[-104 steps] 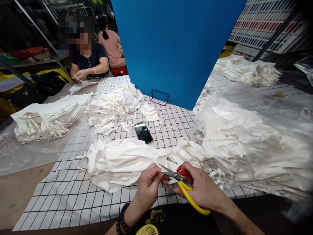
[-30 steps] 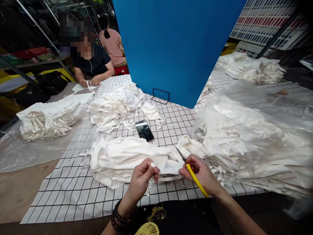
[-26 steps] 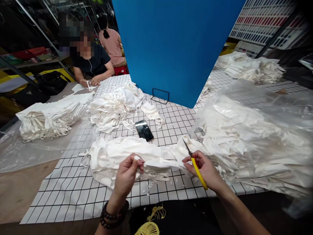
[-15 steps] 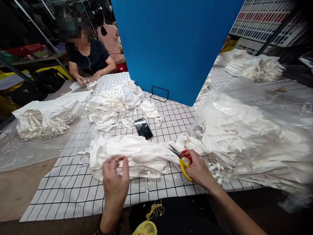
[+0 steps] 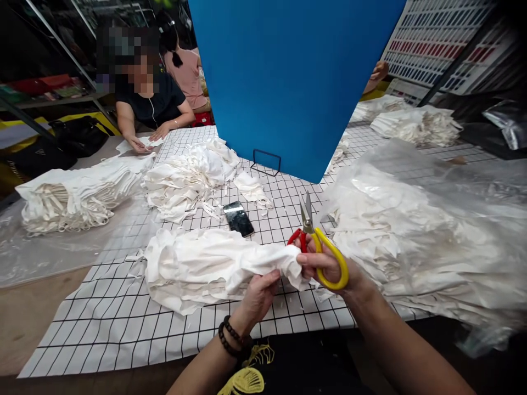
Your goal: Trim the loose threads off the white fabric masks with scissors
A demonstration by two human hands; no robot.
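Observation:
My right hand grips yellow-and-red scissors, blades pointing up and away, and its fingertips also pinch a white cloth piece. My left hand, with a dark bead bracelet at the wrist, pinches the same cloth piece from below. The piece lies at the right end of a heap of white cloth on the black-gridded white table cover.
A phone lies face up behind the heap. More white cloth piles lie left and behind, and a big pile under clear plastic fills the right. A blue board stands behind. A person in black works at the far left.
My left hand came back from the left side of the heap to its right end. My right hand lifted the scissors, blades now up, and took hold of a cloth piece.

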